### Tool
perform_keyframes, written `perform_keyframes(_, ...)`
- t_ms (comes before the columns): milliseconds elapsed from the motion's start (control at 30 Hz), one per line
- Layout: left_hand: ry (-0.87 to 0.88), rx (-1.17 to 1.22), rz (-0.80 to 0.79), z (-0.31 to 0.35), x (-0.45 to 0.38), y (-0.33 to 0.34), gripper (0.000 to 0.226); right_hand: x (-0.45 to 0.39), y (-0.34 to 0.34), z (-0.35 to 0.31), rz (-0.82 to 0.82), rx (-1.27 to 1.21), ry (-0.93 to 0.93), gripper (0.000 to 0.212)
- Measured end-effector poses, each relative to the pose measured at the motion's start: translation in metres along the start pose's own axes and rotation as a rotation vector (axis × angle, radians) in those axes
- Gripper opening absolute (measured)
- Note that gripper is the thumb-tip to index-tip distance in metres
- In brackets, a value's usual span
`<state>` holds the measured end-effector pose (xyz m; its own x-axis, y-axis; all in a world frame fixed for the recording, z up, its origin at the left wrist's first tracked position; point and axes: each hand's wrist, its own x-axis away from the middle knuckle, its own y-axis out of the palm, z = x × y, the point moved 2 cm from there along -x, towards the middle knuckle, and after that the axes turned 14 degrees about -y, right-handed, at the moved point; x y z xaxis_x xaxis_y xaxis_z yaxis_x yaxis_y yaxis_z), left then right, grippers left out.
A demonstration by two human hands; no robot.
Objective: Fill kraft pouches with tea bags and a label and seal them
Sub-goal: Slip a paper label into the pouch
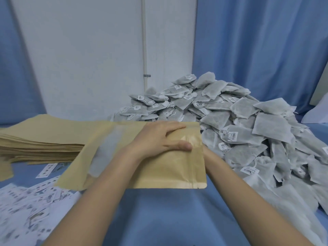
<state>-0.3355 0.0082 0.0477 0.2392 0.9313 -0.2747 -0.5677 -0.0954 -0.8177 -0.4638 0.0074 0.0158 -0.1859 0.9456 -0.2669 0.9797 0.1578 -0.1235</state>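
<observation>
Landmark = the flat tan kraft paper pouch with a frosted window strip (142,157), lifted over the blue cloth-covered table (168,215), mouth end turned right.

Big heap of grey mesh tea bags with small barcode tags (239,132): right of and behind the pouch, its near edge just beside the mouth. Probably piled there so the bags are a short reach from the opening.

Stack of flat empty kraft pouches (39,139): left of the held pouch, touching or tucked behind its left edge; can't tell which. Reads as the supply stack.

Scatter of white printed paper labels (30,201): below-left of the pouch, near its lower left corner, loose on the table.

Left hand (159,139): on top of the pouch near the mouth, fingers spread narrow and fairly straight across the paper, thumb pressed along the clear inner strip. Looks like it's pinning or parting the top wall.

Right hand (206,154): goes in at the pouch's right edge; fingers hidden behind or inside it, so can't tell its grip. Likely opening the mouth from that side.

Judgement: pouch being opened, nothing loaded yet as far as visible.
</observation>
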Motion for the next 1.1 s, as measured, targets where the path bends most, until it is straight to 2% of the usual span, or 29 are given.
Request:
perform_keyframes(100, -0.044, 0.021, 0.044, -0.017, 0.018, -0.026, 0.085, -0.003, 0.031, -0.013, -0.016, -0.083, 0.005, 0.023)
perform_keyframes(200, -0.108, 0.026, 0.097, -0.044, 0.043, -0.054, 0.086, -0.006, 0.076, -0.023, -0.106, -0.096, -0.017, 0.034)
perform_keyframes(400, -0.250, -0.035, 0.223, -0.117, 0.105, -0.107, 0.084, -0.015, 0.184, -0.021, -0.360, -0.082, -0.036, 0.029)
perform_keyframes(500, -0.324, -0.052, 0.314, -0.159, 0.139, -0.130, 0.083, -0.018, 0.246, -0.023, -0.463, -0.098, -0.033, 0.033)
perform_keyframes(633, -0.414, -0.052, 0.414, -0.207, 0.177, -0.147, 0.085, -0.020, 0.314, -0.011, -0.520, -0.088, -0.052, 0.035)
perform_keyframes(733, -0.468, 0.033, 0.416, -0.237, 0.198, -0.148, 0.079, -0.021, 0.352, 0.002, -0.528, -0.045, -0.127, 0.040)
perform_keyframes(833, -0.529, 0.130, 0.416, -0.264, 0.212, -0.141, 0.073, -0.022, 0.371, 0.014, -0.610, -0.076, -0.115, 0.040)
perform_keyframes(933, -0.571, 0.153, 0.453, -0.286, 0.216, -0.139, 0.068, -0.021, 0.365, 0.027, -0.699, 0.048, -0.263, 0.021)
perform_keyframes(1033, -0.603, 0.133, 0.452, -0.296, 0.214, -0.138, 0.058, -0.030, 0.331, 0.048, -0.500, 0.115, -0.393, 0.022)
perform_keyframes(1100, -0.602, 0.127, 0.429, -0.299, 0.211, -0.136, 0.049, -0.036, 0.310, 0.065, -0.475, 0.249, -0.413, 0.019)
